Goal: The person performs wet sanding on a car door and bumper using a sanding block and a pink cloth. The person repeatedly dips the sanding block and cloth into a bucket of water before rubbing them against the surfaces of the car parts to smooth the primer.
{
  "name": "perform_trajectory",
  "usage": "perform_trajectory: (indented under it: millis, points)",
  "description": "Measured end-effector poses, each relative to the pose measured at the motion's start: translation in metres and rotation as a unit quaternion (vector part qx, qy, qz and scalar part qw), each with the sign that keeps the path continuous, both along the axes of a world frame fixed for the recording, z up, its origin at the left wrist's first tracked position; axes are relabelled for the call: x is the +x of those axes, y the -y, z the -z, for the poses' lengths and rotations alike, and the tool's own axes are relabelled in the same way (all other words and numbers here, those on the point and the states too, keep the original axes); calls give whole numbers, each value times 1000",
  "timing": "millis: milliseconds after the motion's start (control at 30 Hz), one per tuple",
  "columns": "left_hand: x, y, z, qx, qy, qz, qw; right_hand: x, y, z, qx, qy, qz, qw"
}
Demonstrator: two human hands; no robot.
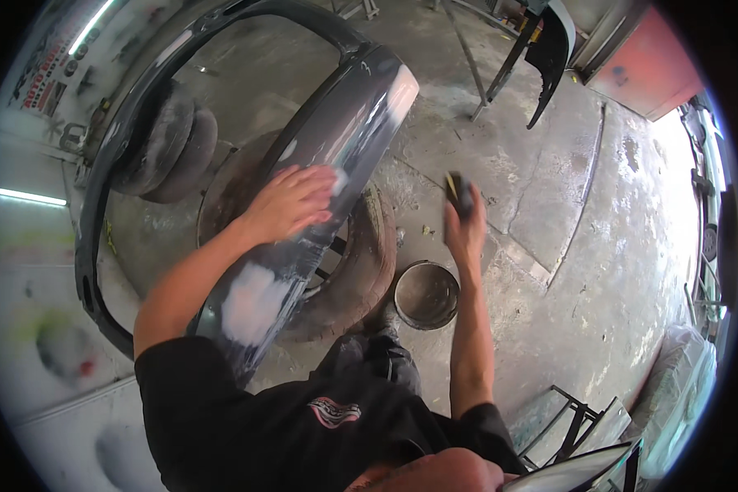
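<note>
The person's left hand [293, 202] lies open, fingers extended, palm down on the dark grey car panel [354, 135], which slants over a tyre [380, 246] lying on the floor. To the right, beyond a round basin [426, 297], the right hand [466, 231] is curled around a dark block [461, 197] with a yellowish edge, held well apart from the panel.

Red lettering [47, 88] on wall [25, 234]; logo [334, 412] on black shirt [246, 430].

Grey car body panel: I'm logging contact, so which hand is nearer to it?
Left: the left hand lies on the panel; the right hand, holding a dark block, is apart, to its right.
</note>
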State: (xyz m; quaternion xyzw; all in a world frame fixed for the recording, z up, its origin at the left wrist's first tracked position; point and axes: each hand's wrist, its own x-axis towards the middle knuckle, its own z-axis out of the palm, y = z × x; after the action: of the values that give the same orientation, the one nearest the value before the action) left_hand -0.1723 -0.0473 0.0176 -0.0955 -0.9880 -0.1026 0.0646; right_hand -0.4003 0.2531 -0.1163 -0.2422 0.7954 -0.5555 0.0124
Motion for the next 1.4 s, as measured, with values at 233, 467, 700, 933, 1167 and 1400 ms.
perform_trajectory:
  millis: [233, 467, 700, 933, 1167, 1400]
  points:
    - [122, -24, 0, -58, -48, -207, 975, 71, 184, -108, 1, -88, -151, 985]
    - [122, -18, 16, 89, -200, -408, 886, 176, 183, -77, 63, -248, -179, 950]
    - [105, -18, 24, 183, -247, -397, 865, 12, 265, -78, 150, -231, -32, 961]
    - [126, -9, 25, 218, -336, -409, 820, 202, 220, -103, 143, -275, -164, 936]
    - [107, -15, 22, 315, -396, -402, 763, 79, 280, -109, 211, -305, -45, 928]
    - [123, -12, 28, 298, -396, -406, 768, 242, 187, -78, 128, -317, -149, 928]
